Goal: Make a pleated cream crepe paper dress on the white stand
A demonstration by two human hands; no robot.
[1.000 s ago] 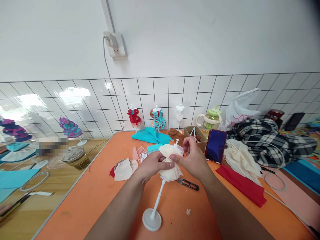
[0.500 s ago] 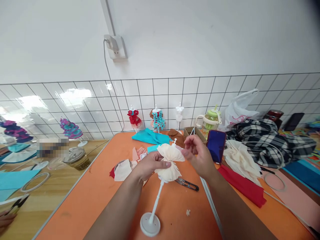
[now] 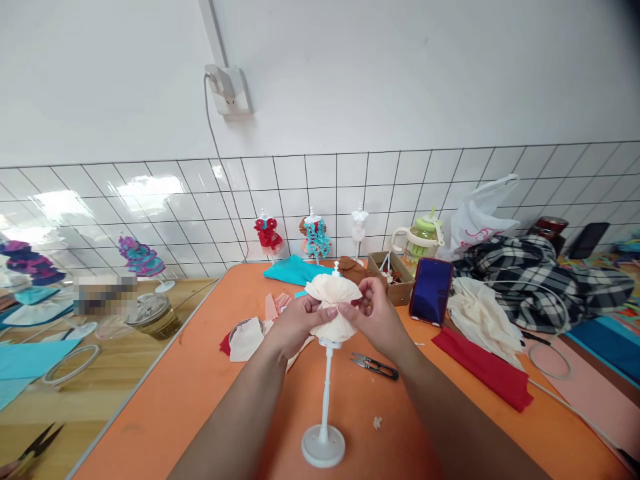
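Cream gathered fabric (image 3: 333,293) wraps a small white mannequin stand (image 3: 327,390), which stands upright on its round base. It flares above and below a pinched-in waist. My left hand (image 3: 299,323) grips the fabric from the left, its thumb pressed at the waist. From the other side my right hand (image 3: 373,312) pinches the fabric at the same height, thumb close to the left thumb. The mannequin's white neck knob (image 3: 337,268) pokes out on top. Below my right wrist lie thread snips (image 3: 375,366) with black handles.
Dressed mini mannequins (image 3: 316,237) line the tiled wall, beside a bare one (image 3: 359,230). On the right are a phone (image 3: 431,291), a cardboard box (image 3: 400,291), red cloth (image 3: 483,368) and cream cloth (image 3: 483,320). At lower left, another person's hand holds scissors (image 3: 37,445).
My right hand has come in from the right and closed on the fabric. The stand has gone from tilted to upright, its base shifting right.
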